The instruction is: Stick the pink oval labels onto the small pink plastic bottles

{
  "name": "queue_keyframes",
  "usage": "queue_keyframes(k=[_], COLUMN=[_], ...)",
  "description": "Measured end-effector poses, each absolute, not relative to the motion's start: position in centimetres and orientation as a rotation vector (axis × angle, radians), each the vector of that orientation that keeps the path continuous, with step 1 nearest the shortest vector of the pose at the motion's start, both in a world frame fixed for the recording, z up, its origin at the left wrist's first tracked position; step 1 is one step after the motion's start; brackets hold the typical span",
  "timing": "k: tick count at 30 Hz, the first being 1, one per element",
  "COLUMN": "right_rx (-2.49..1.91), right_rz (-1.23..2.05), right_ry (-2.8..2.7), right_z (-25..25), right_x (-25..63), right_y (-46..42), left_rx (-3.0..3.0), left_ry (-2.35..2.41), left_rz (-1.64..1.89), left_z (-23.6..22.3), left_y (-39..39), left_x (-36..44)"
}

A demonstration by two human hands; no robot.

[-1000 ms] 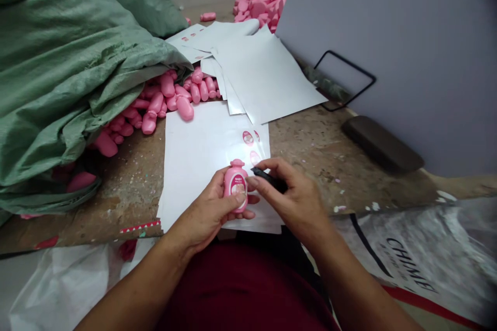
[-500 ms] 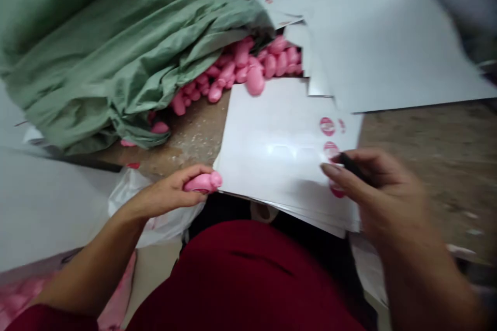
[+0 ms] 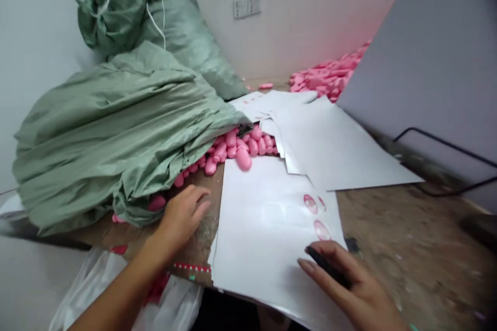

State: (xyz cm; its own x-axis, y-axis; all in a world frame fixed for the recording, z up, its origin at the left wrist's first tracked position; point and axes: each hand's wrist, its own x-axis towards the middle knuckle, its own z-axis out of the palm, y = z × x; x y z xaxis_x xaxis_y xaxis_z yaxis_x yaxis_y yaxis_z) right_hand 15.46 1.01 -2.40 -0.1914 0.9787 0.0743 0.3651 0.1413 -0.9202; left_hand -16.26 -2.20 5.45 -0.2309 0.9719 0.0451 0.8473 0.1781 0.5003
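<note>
At nine o'clock lies a big green woven sack (image 3: 116, 134). At six o'clock are white sticker sheets (image 3: 272, 232), light and slippery, best taken by the edge. Our left hand (image 3: 182, 217) is half open and holds nothing; our right hand (image 3: 341, 282) pinches a thin black tool (image 3: 328, 267).

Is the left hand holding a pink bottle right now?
No, it is empty: the left hand lies open on the wooden table, its fingers holding nothing, beside the white sheets.

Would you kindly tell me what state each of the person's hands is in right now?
Left hand: open, holding nothing.
Right hand: closed, holding a slim black tool.
</note>
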Motion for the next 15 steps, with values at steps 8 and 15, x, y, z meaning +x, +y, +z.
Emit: queue_keyframes(k=[8, 15], right_rx=[-1.424, -1.416], right_rz=[1.051, 1.270], right_ry=[-1.570, -1.128], right_z=[0.1, -0.6], right_x=[18.1, 19.2], right_y=[0.1, 0.8], left_rx=[1.579, 1.651], left_ry=[2.366, 2.316], left_rz=[0.538, 0.306], left_z=[3.8, 4.5], left_y=[10.5, 8.5], left_x=[-15.3, -15.9])
